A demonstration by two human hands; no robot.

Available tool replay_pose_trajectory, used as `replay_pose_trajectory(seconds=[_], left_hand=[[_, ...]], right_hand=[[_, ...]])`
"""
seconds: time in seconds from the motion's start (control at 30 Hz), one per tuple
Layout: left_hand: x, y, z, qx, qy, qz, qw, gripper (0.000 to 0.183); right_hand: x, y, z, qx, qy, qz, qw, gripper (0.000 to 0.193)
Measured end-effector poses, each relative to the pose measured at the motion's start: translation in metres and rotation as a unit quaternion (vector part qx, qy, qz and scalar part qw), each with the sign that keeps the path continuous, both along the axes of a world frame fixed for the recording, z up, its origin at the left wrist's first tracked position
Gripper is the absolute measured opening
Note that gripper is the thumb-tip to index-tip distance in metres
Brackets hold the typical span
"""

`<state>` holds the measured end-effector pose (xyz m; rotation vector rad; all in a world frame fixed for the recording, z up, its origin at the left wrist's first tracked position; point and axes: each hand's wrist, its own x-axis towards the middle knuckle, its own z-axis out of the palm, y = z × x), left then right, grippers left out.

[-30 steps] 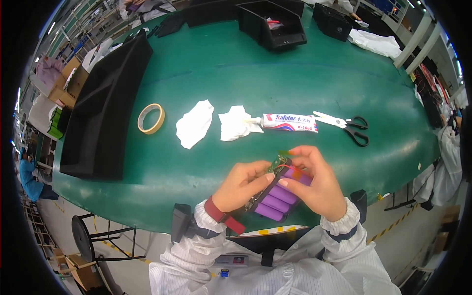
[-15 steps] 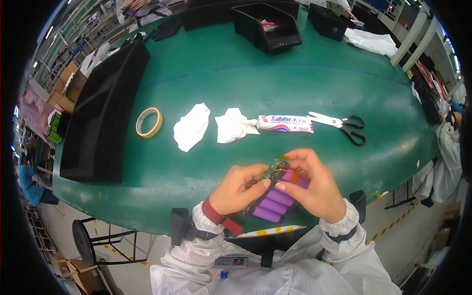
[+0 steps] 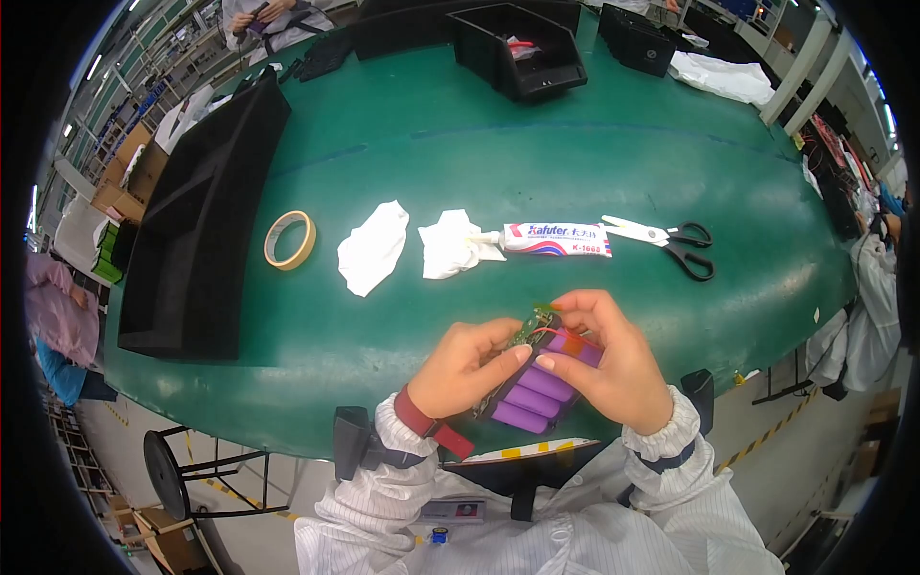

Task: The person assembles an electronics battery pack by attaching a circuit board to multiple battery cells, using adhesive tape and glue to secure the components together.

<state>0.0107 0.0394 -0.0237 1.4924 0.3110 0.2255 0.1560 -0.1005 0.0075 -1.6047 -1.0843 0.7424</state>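
Note:
Over the table's near edge I hold a battery pack (image 3: 533, 391) of several purple cells, tilted between both hands. A green circuit board (image 3: 533, 327) runs along its upper left side, with a red wire beside it. My left hand (image 3: 462, 369) grips the pack's left side, thumb and fingers at the board. My right hand (image 3: 613, 359) pinches the upper right end, thumb on the cells and fingertips by the board's far tip. Beyond my hands lie a white glue tube (image 3: 557, 241), its nozzle on a crumpled white tissue (image 3: 450, 247), and black-handled scissors (image 3: 671, 239).
Left of the tissues are another white tissue (image 3: 375, 247) and a tape roll (image 3: 290, 240). A long black tray (image 3: 182, 240) lines the table's left side. At the far side stands a black bin (image 3: 517, 72). A stool (image 3: 177, 474) is at lower left. Other people work around the table.
My hands and the battery pack stay nearly still, with only a slight shift of the fingers at the board. At the far left, a person in pink has come further into view.

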Motion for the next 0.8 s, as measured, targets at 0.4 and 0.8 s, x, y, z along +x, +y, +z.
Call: replay_pose_trajectory(seconds=[0.4,0.8], left_hand=[[0.0029,-0.003,-0.0081,0.021,-0.012,0.033,0.999,0.019],[0.0037,-0.003,-0.0097,-0.039,0.005,0.02,0.999,0.022]], right_hand=[[0.0033,0.0011,-0.0003,-0.015,0.019,0.011,1.0,0.047],[0.0062,-0.0002,-0.001,-0.031,0.025,0.021,0.999,0.047]])
